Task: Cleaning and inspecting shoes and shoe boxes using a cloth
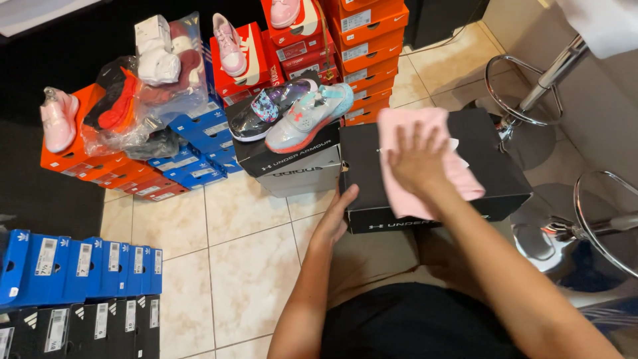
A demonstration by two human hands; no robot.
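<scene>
My right hand (417, 159) lies flat, fingers spread, pressing a pink cloth (425, 166) onto the black box (492, 166); my left hand (335, 219) grips its near corner.

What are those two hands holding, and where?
The left hand grips the black cardboard shoebox at its near-left corner. The right hand lies flat on a pink cloth on its lid.

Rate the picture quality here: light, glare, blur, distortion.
Head view: warm, even indoor light; bright glare on the chrome stool; soft shadow under the left hand; right hand on the pink cloth slightly soft; mild wide-angle bending at the edges; dark upper left loses detail.
</scene>
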